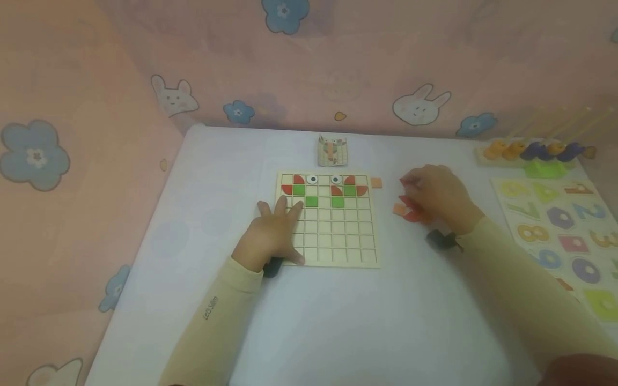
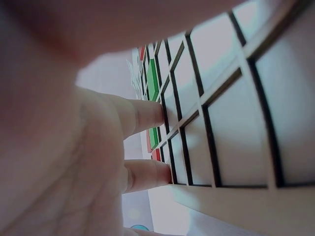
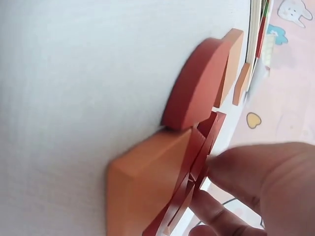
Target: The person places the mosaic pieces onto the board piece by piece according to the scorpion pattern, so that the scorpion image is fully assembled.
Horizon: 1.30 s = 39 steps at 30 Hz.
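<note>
A wooden grid board [image 1: 328,258] lies on the table, with red quarter-circle pieces [image 1: 350,180], green squares [image 1: 337,202] and two eye discs [image 1: 312,179] set in its upper rows. My left hand [image 1: 270,231] rests on the board's left edge, fingers spread, thumb near the lower edge. To the right of the board, my right hand [image 1: 436,193] is over a small pile of red and orange pieces; its thumb and a finger pinch a red piece [image 3: 201,169] there. Beside it lie a red quarter-circle piece [image 3: 199,83] and an orange square piece [image 3: 147,172]. The hand partly hides the pile.
A small picture card [image 1: 332,151] stands behind the board. A single orange square [image 1: 376,183] lies at the board's right edge. Further right are a number-and-shape puzzle board [image 1: 536,220] and a peg toy [image 1: 536,151]. A patterned wall covering borders the table.
</note>
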Motion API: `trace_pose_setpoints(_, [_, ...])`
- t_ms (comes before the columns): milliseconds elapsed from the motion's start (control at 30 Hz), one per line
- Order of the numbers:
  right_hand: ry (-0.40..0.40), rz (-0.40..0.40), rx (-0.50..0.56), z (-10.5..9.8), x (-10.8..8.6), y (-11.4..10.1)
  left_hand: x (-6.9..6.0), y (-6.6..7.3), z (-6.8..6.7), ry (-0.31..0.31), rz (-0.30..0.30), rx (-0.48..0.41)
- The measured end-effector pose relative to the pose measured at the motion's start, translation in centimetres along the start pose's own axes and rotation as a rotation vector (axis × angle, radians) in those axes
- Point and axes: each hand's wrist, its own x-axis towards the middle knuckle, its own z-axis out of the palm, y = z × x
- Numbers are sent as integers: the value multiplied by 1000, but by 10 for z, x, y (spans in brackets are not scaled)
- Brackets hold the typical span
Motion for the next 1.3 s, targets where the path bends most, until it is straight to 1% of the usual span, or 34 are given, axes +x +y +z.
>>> trace_pose_setpoints(300, [15,8,-15,3,0,-3,2,-1,0,-1,1,2])
trace_pose_setpoints(433, [20,-41,-17,4,0,3,1,1,0,0,6,13])
trace_pose_setpoints(500, [6,-75,-35,3,1,6,1,1,-1,3,7,16])
trace_pose_setpoints(600, [-18,-139,-64,-4,3,9,1,1,-1,5,6,17])
trace_pose_setpoints(633, [-20,-155,-55,-7,3,8,1,1,-1,6,6,18])
trace_pose_setpoints(733, [-17,-188,-6,-18,5,-3,1,1,-1,5,4,11])
trace_pose_setpoints(767, [-26,-184,29,-20,5,-10,1,0,0,3,2,8])
trace_pose_setpoints(833, [-38,-204,62,-22,11,-29,1,0,0,4,0,1])
trace_pose_setpoints(900, [-61,-253,77,-19,17,-51,1,-2,0,5,-4,-6])
trace_pose_setpoints(933, [-68,-292,81,-16,20,-62,1,-2,1,6,-3,-6])
trace_pose_setpoints(967, [-73,-348,72,-13,23,-73,1,-3,1,6,-3,-6])
trace_pose_setpoints(1000, [-60,-427,49,-9,27,-84,1,-3,2,7,-1,-6])
trace_pose_setpoints(1067, [-46,-551,14,-1,31,-104,2,-4,2,10,2,-4])
trace_pose_setpoints(1133, [-17,-672,-41,6,35,-120,2,-4,3,11,4,-2])
trace_pose_setpoints(1167, [-4,-719,-65,10,37,-127,2,-3,3,11,5,0])
trace_pose_setpoints(1200, [2,-749,-79,13,38,-132,2,-3,2,11,5,1])
trace_pose_setpoints(1300, [4,-789,-88,20,40,-143,3,-3,2,7,7,6])
